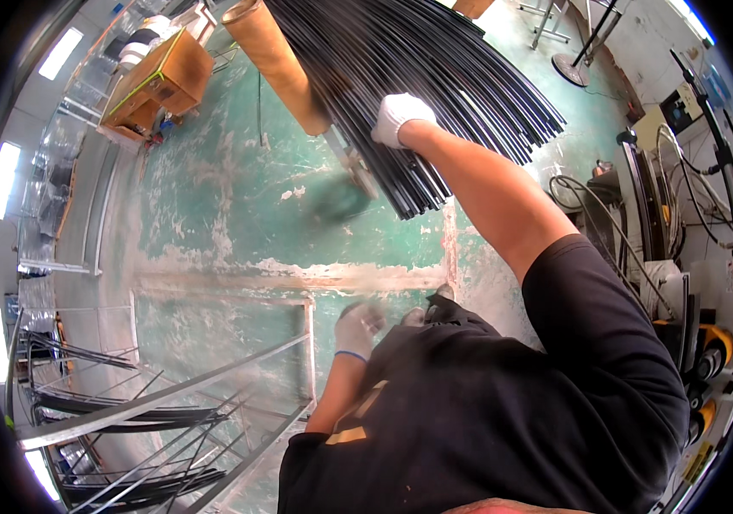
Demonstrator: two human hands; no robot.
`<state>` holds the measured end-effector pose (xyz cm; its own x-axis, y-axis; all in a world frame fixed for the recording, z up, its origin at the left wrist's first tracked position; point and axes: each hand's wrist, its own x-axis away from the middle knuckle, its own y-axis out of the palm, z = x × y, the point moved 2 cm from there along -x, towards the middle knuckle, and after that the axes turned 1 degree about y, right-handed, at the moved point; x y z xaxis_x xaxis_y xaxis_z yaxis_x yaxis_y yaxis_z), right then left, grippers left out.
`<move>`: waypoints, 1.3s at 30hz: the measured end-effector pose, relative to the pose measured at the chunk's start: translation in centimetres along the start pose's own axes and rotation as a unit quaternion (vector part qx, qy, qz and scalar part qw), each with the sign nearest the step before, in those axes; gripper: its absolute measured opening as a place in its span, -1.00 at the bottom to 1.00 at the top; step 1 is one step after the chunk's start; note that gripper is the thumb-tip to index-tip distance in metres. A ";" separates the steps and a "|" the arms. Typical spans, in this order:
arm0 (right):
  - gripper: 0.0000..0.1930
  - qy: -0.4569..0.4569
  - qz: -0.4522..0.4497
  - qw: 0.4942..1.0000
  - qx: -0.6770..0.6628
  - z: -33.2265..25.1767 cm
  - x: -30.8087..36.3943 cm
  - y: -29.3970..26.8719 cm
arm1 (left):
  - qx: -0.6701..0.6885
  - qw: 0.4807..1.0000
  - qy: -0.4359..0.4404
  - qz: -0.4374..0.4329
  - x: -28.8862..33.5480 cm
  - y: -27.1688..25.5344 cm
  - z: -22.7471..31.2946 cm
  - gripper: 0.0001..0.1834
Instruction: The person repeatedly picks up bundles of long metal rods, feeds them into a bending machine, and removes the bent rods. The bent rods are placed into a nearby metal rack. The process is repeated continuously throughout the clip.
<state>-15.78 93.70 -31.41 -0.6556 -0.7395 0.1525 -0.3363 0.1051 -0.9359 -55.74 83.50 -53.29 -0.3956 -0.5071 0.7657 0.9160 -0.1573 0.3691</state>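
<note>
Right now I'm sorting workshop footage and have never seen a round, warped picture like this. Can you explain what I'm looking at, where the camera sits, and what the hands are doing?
The camera is worn on a person's head and looks down, so you see their own dark shirt and arms from above. The wide lens bends straight edges toward the rim.

The right hand, in a white glove, is stretched forward and rests on a large bundle of long black rods that fans across the top of the picture. Whether the fingers close around any rod cannot be told. Beside the bundle lies a brown cardboard tube.

The left hand, also gloved, hangs low near the body; it is blurred and seems to hold nothing.

Below is a worn green floor. At lower left stands a metal rack holding more dark strips. A wooden box sits at upper left.
</note>
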 end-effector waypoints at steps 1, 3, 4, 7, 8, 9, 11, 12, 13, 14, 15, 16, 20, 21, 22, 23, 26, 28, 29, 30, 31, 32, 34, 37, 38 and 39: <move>-0.61 -0.004 -0.020 1.000 -0.010 0.4 0.1 -0.6 | 0.000 1.000 0.014 -0.012 -0.4 1.1 0.7 -0.83; -0.53 0.022 -0.092 0.994 -0.057 1.4 0.1 -2.2 | -0.002 0.999 0.047 -0.021 -0.8 3.6 2.1 -0.81; -0.52 0.027 -0.113 0.989 -0.096 1.8 -0.3 -2.4 | 0.000 0.998 0.065 -0.019 -0.9 4.7 3.0 -0.79; -0.43 0.038 -0.160 0.946 -0.278 5.4 -2.9 0.2 | -0.014 0.992 0.121 -0.019 -0.2 8.2 5.6 -0.76; -0.45 0.026 -0.150 0.938 -0.312 6.4 -3.3 1.2 | -0.025 0.989 0.144 -0.018 0.5 9.3 6.2 -0.75; -0.46 0.014 -0.137 0.928 -0.345 6.9 -2.9 1.1 | -0.017 0.987 0.157 -0.022 1.1 9.9 6.6 -0.76; -0.44 0.001 -0.126 0.920 -0.371 7.8 -2.3 0.5 | -0.005 0.985 0.168 -0.038 2.1 11.2 7.1 -0.76; -0.39 0.008 -0.132 0.934 -0.332 7.7 -1.5 -0.4 | -0.003 0.984 0.174 -0.045 3.0 11.7 7.5 -0.76; -0.34 0.017 -0.135 0.947 -0.291 7.5 -0.9 -1.3 | -0.006 0.983 0.176 -0.044 3.9 12.4 7.8 -0.76; -0.29 0.027 -0.138 0.958 -0.250 7.5 -0.6 -1.7 | -0.016 0.984 0.173 -0.047 4.3 12.6 8.0 -0.76; -0.25 0.007 -0.133 0.959 -0.250 8.9 -2.2 -0.6 | -0.028 0.983 0.173 -0.060 4.6 13.6 8.5 -0.76; -0.25 -0.021 -0.106 0.969 -0.223 8.9 -1.4 -1.6 | -0.035 0.982 0.172 -0.069 4.6 14.1 8.8 -0.76; -0.49 0.022 -0.159 0.905 -0.395 10.6 0.2 -2.4 | -0.072 0.967 0.204 -0.132 3.9 18.5 12.5 -0.76; -0.52 0.055 -0.170 0.880 -0.440 10.8 3.0 -4.1 | -0.084 0.962 0.205 -0.161 3.9 20.6 13.4 -0.77; -0.48 0.044 -0.135 0.915 -0.378 11.9 5.4 -5.9 | -0.101 0.954 0.201 -0.198 3.6 23.2 14.3 -0.77; -0.47 0.048 -0.114 0.936 -0.329 12.7 7.7 -6.7 | -0.119 0.946 0.198 -0.226 3.7 25.3 15.3 -0.79; -0.47 0.094 -0.151 0.943 -0.280 15.3 16.2 -8.3 | -0.145 0.942 0.164 -0.256 1.2 30.0 17.1 -0.79; -0.47 0.125 -0.131 0.964 -0.197 17.2 23.2 -8.7 | -0.162 0.936 0.131 -0.284 -1.3 33.0 18.0 -0.70; -0.48 0.110 -0.116 0.969 -0.186 19.9 27.1 -6.9 | -0.163 0.939 0.095 -0.289 -2.8 34.9 18.1 -0.65; -0.51 0.160 -0.133 0.964 -0.166 20.3 31.1 -7.5 | -0.161 0.943 0.063 -0.285 -4.3 36.2 18.2 -0.60; -0.54 0.224 -0.139 0.945 -0.192 20.2 35.2 -8.4 | -0.146 0.941 0.045 -0.301 -5.8 37.6 18.2 -0.56; -0.58 0.248 -0.112 0.952 -0.143 21.0 39.5 -8.2 | -0.131 0.939 0.029 -0.318 -7.1 39.2 18.1 -0.52; -0.68 0.403 -0.072 0.908 -0.085 21.3 47.4 -8.2 | -0.034 0.936 -0.022 -0.349 -8.5 41.6 18.0 -0.45; -0.79 0.446 0.128 0.882 0.077 22.0 58.6 -3.6 | 0.030 0.934 -0.083 -0.347 -10.4 43.2 17.2 -0.64; -0.79 0.454 0.192 0.864 0.102 22.3 61.7 -1.6 | 0.038 0.921 -0.122 -0.367 -9.3 43.8 15.7 -0.68; -0.81 0.443 0.216 0.859 0.138 22.9 63.6 -0.4 | 0.024 0.916 -0.131 -0.379 -8.3 43.7 14.3 -0.69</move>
<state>-41.89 31.44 -28.62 -0.9774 0.1375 -0.1609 0.1613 -0.0086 -0.9869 -13.36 92.91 -36.00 -0.9250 -0.0459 0.3772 0.3696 -0.3390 0.8651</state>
